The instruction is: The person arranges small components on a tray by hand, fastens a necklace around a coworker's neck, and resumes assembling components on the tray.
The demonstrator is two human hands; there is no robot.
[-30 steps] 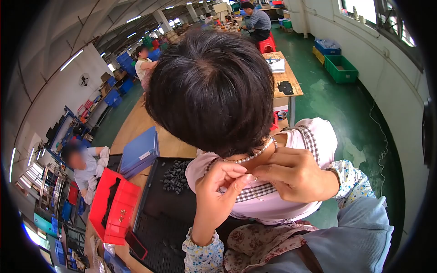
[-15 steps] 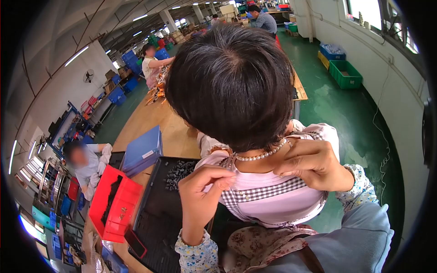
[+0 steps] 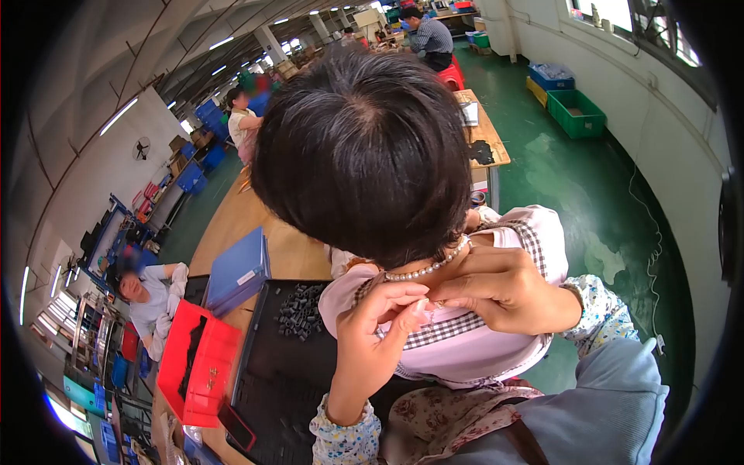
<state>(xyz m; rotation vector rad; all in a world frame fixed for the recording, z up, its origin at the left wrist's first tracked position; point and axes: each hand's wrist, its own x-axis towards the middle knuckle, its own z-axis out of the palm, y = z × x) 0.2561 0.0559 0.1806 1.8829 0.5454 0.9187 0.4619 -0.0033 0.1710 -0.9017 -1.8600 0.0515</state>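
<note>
In front of me sits a person (image 3: 356,155) with dark hair, back turned, in a pink top with checked trim. A pearl necklace (image 3: 422,273) lies around the back of the neck. Just below it, my left hand (image 3: 380,329) pinches with thumb and index finger. A small shiny, clear-looking bit shows at its fingertips, too small to name. My right hand (image 3: 508,291) is also closed in a pinch, its fingertips meeting the left ones. A tiny gold-coloured glint shows between them. Whether either hand holds part of the necklace is hidden.
A black tray (image 3: 267,387) with small dark parts (image 3: 302,310) lies on the wooden table (image 3: 298,248) at left. Nearby are a blue folder (image 3: 236,271), a red box (image 3: 213,372) and a phone (image 3: 236,428). A co-worker (image 3: 151,298) sits at far left; green bin (image 3: 575,114) at right.
Both hands have come together: the right moved left and the left moved right, so the fingertips that were apart now meet. The seated person appears slightly farther left in view.
</note>
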